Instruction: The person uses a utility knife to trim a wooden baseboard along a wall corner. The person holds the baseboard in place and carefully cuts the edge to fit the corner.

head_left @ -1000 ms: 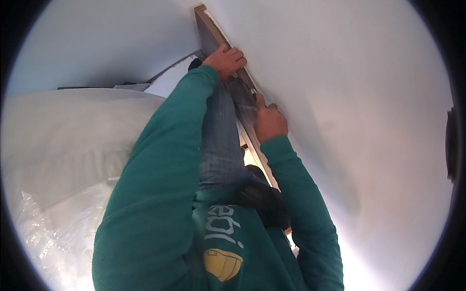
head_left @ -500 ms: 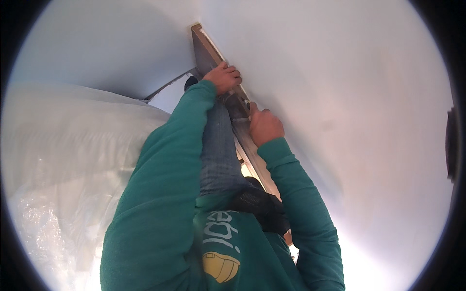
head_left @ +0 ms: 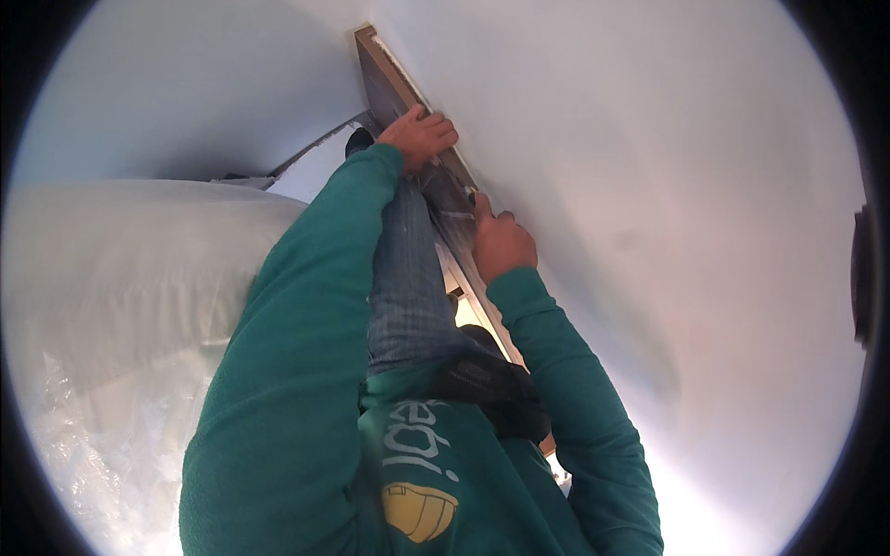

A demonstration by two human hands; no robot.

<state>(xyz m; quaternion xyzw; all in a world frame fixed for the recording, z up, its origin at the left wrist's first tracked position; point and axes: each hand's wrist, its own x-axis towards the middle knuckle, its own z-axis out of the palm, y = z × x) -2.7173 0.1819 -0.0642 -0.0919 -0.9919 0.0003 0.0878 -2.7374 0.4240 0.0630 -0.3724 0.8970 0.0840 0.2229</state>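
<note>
A brown wooden door frame [head_left: 380, 76] runs slantwise along the white wall, with a rough pale line where the two meet. High on the frame is my left hand [head_left: 419, 139], its fingers curled over the edge. Lower down, my right hand [head_left: 503, 243] is closed around a small hand tool [head_left: 471, 194]. Only the tool's dark and yellowish end shows, against the seam between frame and wall; my fingers hide the rest, so its exact kind is unclear. The index finger lies extended along it.
Clear plastic sheeting [head_left: 120, 278] covers something bulky at left. The white wall [head_left: 667, 222] fills the right side. My jeans-clad leg [head_left: 408, 287] stands close by the frame, and a black pouch [head_left: 491, 389] hangs at my waist. A dark object [head_left: 862, 278] sits at the far right rim.
The view has shifted slightly, so the frame and both hands appear a little higher and further left. Both hands keep their hold; the tool's end is slightly more exposed.
</note>
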